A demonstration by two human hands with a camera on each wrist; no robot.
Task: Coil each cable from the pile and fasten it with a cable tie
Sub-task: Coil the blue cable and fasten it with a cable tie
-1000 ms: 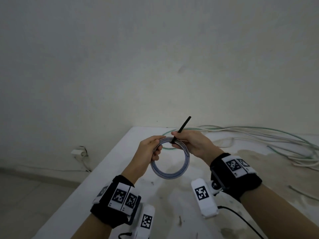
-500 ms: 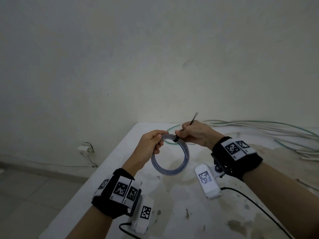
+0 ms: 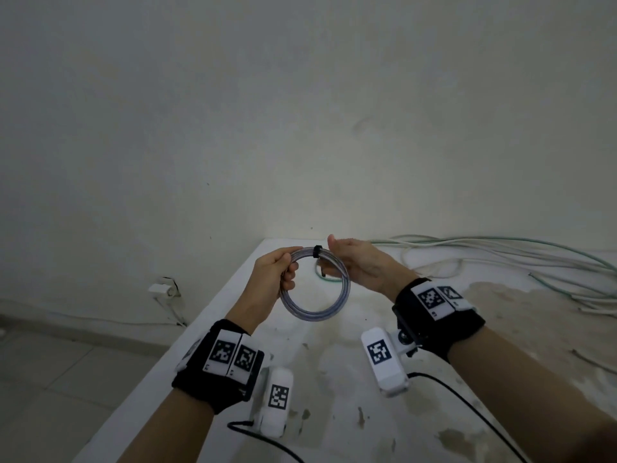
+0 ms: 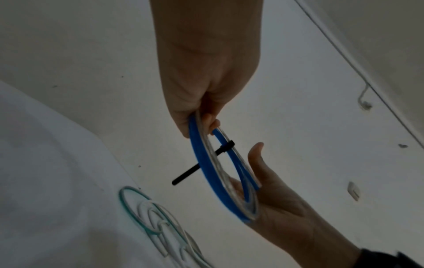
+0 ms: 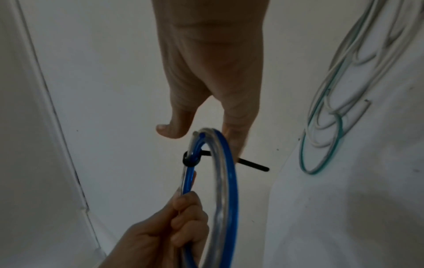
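Observation:
A coiled blue-and-clear cable (image 3: 314,317) hangs as a ring in the air over the table's far left corner. My left hand (image 3: 283,270) grips its upper left side, fingers curled round the strands (image 5: 181,204). A black cable tie (image 3: 317,251) is cinched round the top of the coil, and its tail (image 4: 185,176) sticks out sideways through the ring. My right hand (image 3: 337,259) is open just right of the coil. Its thumb (image 5: 169,130) is raised, the fingers are straight, and the palm (image 4: 270,195) lies against the ring's far side. It holds nothing.
The pile of loose white and green cables (image 3: 500,259) sprawls along the back right of the stained white table (image 3: 334,379). One green loop (image 5: 321,154) lies near the hands. The table's left edge drops to a tiled floor, with a wall socket (image 3: 163,289) beyond.
My right hand has let go of the tie's tail and opened. The tail, which pointed up and away, now points down through the ring. The left hand keeps its grip on the coil.

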